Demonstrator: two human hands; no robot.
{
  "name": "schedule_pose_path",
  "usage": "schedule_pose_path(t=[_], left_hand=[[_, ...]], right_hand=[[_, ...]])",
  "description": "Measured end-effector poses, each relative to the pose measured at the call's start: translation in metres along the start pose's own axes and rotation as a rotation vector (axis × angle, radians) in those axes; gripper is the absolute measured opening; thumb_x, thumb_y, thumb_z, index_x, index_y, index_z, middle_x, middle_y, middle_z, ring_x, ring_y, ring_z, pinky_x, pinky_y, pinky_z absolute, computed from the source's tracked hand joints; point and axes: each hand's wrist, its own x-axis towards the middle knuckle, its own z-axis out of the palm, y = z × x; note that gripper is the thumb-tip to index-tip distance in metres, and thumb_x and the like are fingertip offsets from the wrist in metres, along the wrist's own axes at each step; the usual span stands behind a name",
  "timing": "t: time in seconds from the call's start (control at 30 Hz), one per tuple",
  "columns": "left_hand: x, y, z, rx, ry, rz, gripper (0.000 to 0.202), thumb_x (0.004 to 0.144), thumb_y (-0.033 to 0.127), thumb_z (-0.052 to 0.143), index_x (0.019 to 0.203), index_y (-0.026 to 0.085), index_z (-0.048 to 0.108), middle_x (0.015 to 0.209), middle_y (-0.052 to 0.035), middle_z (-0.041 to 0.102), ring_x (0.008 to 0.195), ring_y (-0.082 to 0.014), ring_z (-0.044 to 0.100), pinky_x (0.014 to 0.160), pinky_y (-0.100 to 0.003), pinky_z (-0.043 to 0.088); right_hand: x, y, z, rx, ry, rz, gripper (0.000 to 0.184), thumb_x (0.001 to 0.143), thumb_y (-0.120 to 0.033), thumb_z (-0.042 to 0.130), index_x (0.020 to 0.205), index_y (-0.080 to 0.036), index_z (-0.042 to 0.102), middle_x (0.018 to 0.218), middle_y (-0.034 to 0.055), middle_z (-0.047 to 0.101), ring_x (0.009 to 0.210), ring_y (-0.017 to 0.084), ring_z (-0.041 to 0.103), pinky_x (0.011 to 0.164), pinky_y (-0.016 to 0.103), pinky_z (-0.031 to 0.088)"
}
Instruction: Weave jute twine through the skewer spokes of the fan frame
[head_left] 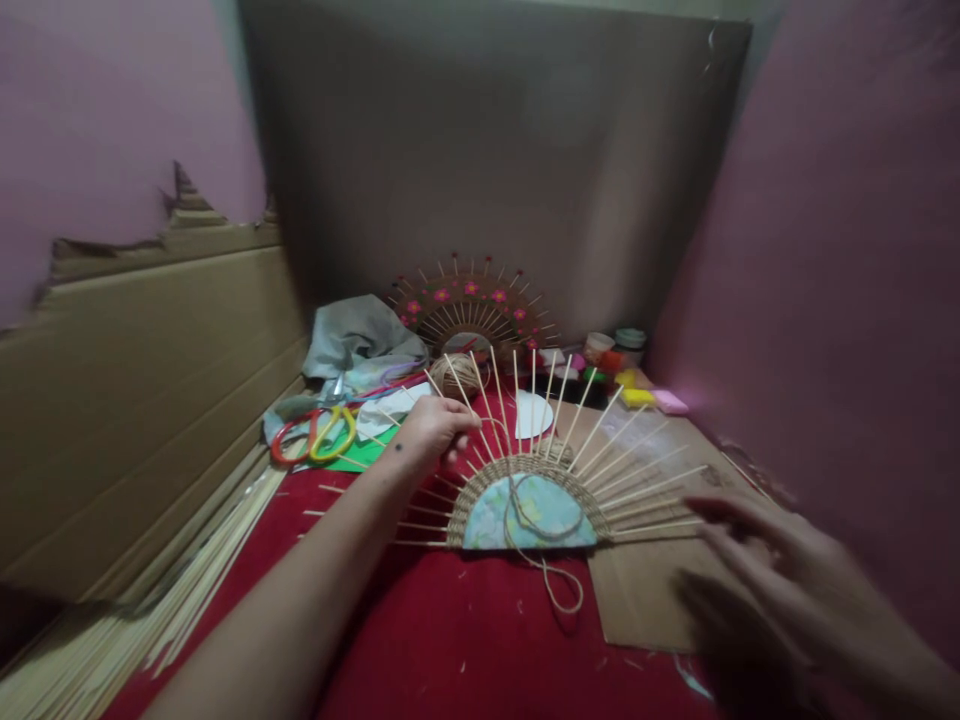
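A half-round woven fan (529, 510) lies on the red cloth, with thin sticks radiating from a twine-woven band around its pale blue floral centre. My left hand (442, 425) is above the fan's upper left sticks, fingers pinched on a strand of twine (566, 600). That strand loops down across the floral centre and curls onto the cloth below. At the fan's right side, my right hand (787, 560) has its fingertips around the end of a low stick; the hand is somewhat blurred and its far fingers are hidden.
Scissors (311, 435) with red and yellow handles, green paper (367, 452) and grey cloth (360, 335) lie left. Behind are a twine ball (454, 375) and a flower-decorated fan (471, 290). Cardboard (637, 600) lies right; loose sticks (202, 570) left; colourful packets (636, 397) back right.
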Motion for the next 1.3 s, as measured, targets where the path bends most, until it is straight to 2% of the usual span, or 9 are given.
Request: schedule_pose_path(t=[0.1, 0.17, 0.33, 0.57, 0.67, 0.77, 0.93, 1.13, 1.3], left_hand=[[-0.001, 0.000, 0.000, 0.003, 0.004, -0.001, 0.010, 0.071, 0.020, 0.056, 0.062, 0.015, 0.057, 0.037, 0.0047, 0.045, 0.026, -0.0061, 0.036, 0.029, -0.020, 0.022], [0.000, -0.001, 0.000, 0.002, -0.007, 0.005, 0.011, 0.070, 0.020, 0.056, 0.061, 0.015, 0.056, 0.037, 0.0045, 0.046, 0.026, -0.0064, 0.037, 0.028, -0.020, 0.022], [0.004, -0.008, -0.003, -0.004, -0.018, 0.024, 0.010, 0.068, 0.022, 0.057, 0.061, 0.015, 0.056, 0.037, 0.0049, 0.046, 0.026, -0.0070, 0.039, 0.028, -0.019, 0.025], [0.008, -0.011, -0.004, -0.012, -0.053, 0.038, 0.013, 0.068, 0.021, 0.056, 0.057, 0.015, 0.054, 0.036, 0.0049, 0.046, 0.025, -0.0069, 0.039, 0.028, -0.018, 0.026], [0.005, -0.008, -0.004, -0.014, -0.042, 0.038, 0.014, 0.069, 0.019, 0.055, 0.056, 0.014, 0.053, 0.035, 0.0049, 0.046, 0.025, -0.0064, 0.039, 0.028, -0.017, 0.025], [0.003, -0.006, -0.004, -0.002, -0.032, 0.030, 0.015, 0.070, 0.018, 0.055, 0.055, 0.014, 0.054, 0.035, 0.0048, 0.046, 0.025, -0.0065, 0.039, 0.028, -0.018, 0.025], [0.005, -0.008, -0.005, 0.010, -0.027, 0.039, 0.014, 0.069, 0.018, 0.055, 0.056, 0.014, 0.055, 0.036, 0.0045, 0.046, 0.025, -0.0069, 0.040, 0.029, -0.019, 0.025], [0.004, -0.009, -0.005, -0.011, -0.035, 0.052, 0.012, 0.070, 0.017, 0.055, 0.058, 0.014, 0.056, 0.035, 0.0050, 0.046, 0.025, -0.0070, 0.040, 0.028, -0.018, 0.025], [0.006, -0.011, -0.005, -0.031, -0.029, 0.058, 0.011, 0.069, 0.017, 0.054, 0.059, 0.013, 0.057, 0.035, 0.0055, 0.045, 0.025, -0.0064, 0.039, 0.028, -0.018, 0.025]], right_hand=[[0.043, -0.060, 0.033, 0.062, -0.232, -0.181, 0.021, 0.084, -0.025, 0.043, 0.098, -0.020, 0.058, 0.096, 0.0082, 0.061, 0.085, 0.018, 0.057, 0.072, 0.031, 0.048], [0.065, -0.088, 0.059, -0.010, -0.238, -0.244, 0.020, 0.082, -0.027, 0.046, 0.092, -0.016, 0.059, 0.094, 0.0106, 0.060, 0.085, 0.021, 0.055, 0.075, 0.034, 0.045], [0.097, -0.105, 0.099, -0.264, -0.226, -0.220, 0.011, 0.074, -0.020, 0.051, 0.073, -0.014, 0.059, 0.078, 0.0119, 0.061, 0.077, 0.023, 0.055, 0.068, 0.034, 0.041], [0.123, -0.100, 0.080, -0.047, -0.293, -0.080, 0.013, 0.075, -0.022, 0.046, 0.073, -0.017, 0.057, 0.066, 0.0045, 0.062, 0.058, 0.014, 0.052, 0.054, 0.026, 0.032], [0.118, -0.102, 0.087, -0.121, -0.326, -0.096, 0.021, 0.073, -0.028, 0.050, 0.087, -0.015, 0.057, 0.070, 0.0078, 0.063, 0.061, 0.018, 0.054, 0.053, 0.028, 0.030], [0.110, -0.098, 0.100, -0.175, -0.326, -0.108, 0.024, 0.069, -0.016, 0.047, 0.092, -0.016, 0.054, 0.070, 0.0078, 0.063, 0.062, 0.019, 0.054, 0.052, 0.028, 0.028], [0.113, -0.086, 0.106, -0.062, -0.212, -0.156, 0.028, 0.068, -0.013, 0.044, 0.095, -0.014, 0.053, 0.072, 0.0068, 0.061, 0.064, 0.018, 0.053, 0.057, 0.029, 0.034], [0.135, -0.094, 0.089, -0.073, -0.134, -0.262, 0.020, 0.072, -0.014, 0.041, 0.074, -0.014, 0.060, 0.078, 0.0095, 0.057, 0.070, 0.017, 0.051, 0.064, 0.029, 0.037], [0.171, -0.110, 0.086, 0.171, -0.276, -0.134, 0.018, 0.074, -0.013, 0.040, 0.065, -0.016, 0.054, 0.059, 0.0031, 0.054, 0.054, 0.012, 0.048, 0.052, 0.025, 0.034]])
